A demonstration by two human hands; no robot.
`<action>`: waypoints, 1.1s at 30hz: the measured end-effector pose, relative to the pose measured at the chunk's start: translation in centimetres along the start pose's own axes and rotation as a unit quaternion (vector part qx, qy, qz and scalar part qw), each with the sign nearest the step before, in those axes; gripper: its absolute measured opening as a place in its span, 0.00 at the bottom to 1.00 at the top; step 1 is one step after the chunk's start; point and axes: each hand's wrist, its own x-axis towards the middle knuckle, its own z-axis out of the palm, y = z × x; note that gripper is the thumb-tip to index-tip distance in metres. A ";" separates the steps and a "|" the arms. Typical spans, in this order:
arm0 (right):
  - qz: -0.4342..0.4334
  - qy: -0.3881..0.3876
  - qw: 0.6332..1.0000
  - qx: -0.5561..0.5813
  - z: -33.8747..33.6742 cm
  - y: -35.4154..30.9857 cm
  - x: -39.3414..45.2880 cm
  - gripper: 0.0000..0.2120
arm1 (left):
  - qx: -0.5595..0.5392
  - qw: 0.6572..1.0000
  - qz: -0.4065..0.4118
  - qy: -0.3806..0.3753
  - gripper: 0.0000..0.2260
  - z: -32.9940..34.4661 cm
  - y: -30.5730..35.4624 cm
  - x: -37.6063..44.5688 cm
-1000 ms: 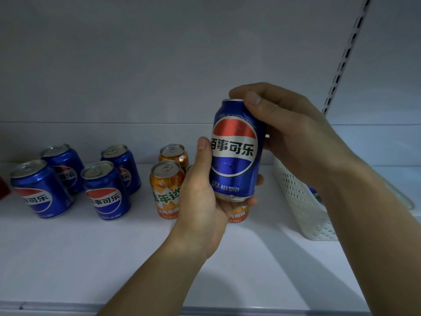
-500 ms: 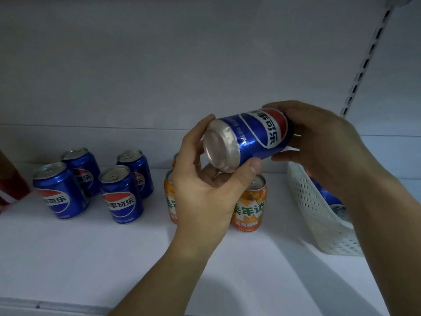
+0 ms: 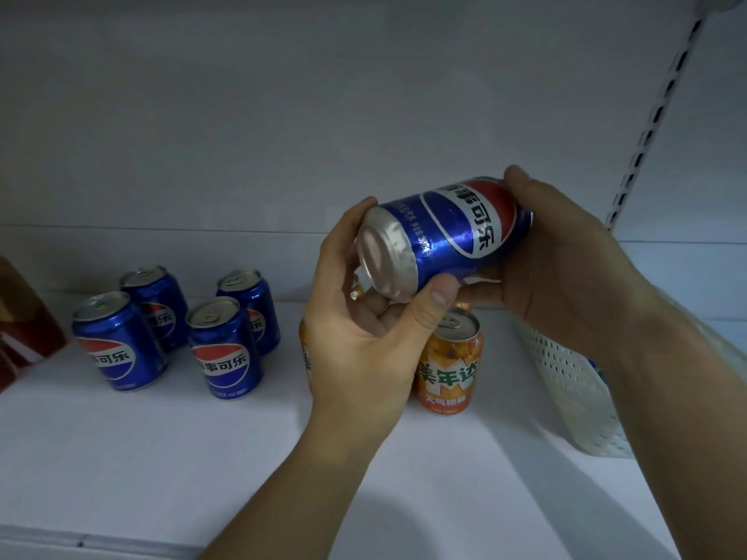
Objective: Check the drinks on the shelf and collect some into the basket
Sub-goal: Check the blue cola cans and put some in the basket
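Observation:
A blue Pepsi can (image 3: 444, 236) lies tipped on its side in the air, its silver bottom facing me. My left hand (image 3: 364, 337) grips its bottom end with thumb and fingers. My right hand (image 3: 566, 268) holds its top end. Several more blue Pepsi cans (image 3: 224, 353) stand upright on the white shelf (image 3: 161, 458) at the left. An orange soda can (image 3: 448, 361) stands under the held can, and another orange can (image 3: 305, 349) is mostly hidden behind my left hand. A white perforated basket (image 3: 574, 390) stands at the right, partly behind my right forearm.
A red package (image 3: 24, 333) sits at the far left edge of the shelf. A slotted metal upright (image 3: 655, 115) runs up the back wall at the right. Something blue (image 3: 596, 369) shows inside the basket. The shelf's front edge (image 3: 101, 545) crosses the bottom left.
The can went from upright with its label toward me to lying sideways with its bottom toward me. Both hands kept hold of it. My view shifted slightly left.

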 end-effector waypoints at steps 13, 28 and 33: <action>-0.229 0.148 0.954 -0.127 3.6 0.4 -0.2 0.37 | 0.105 0.993 -0.039 -0.020 0.29 -2.5 -0.3 0.9; -0.318 0.094 0.916 -0.224 5.1 1.5 -1.8 0.34 | 0.177 0.982 -0.008 -0.063 0.27 -3.5 -0.9 0.4; -0.341 0.083 0.905 -0.239 5.5 1.0 -2.6 0.30 | 0.168 0.985 0.009 -0.046 0.25 -3.2 -0.3 0.5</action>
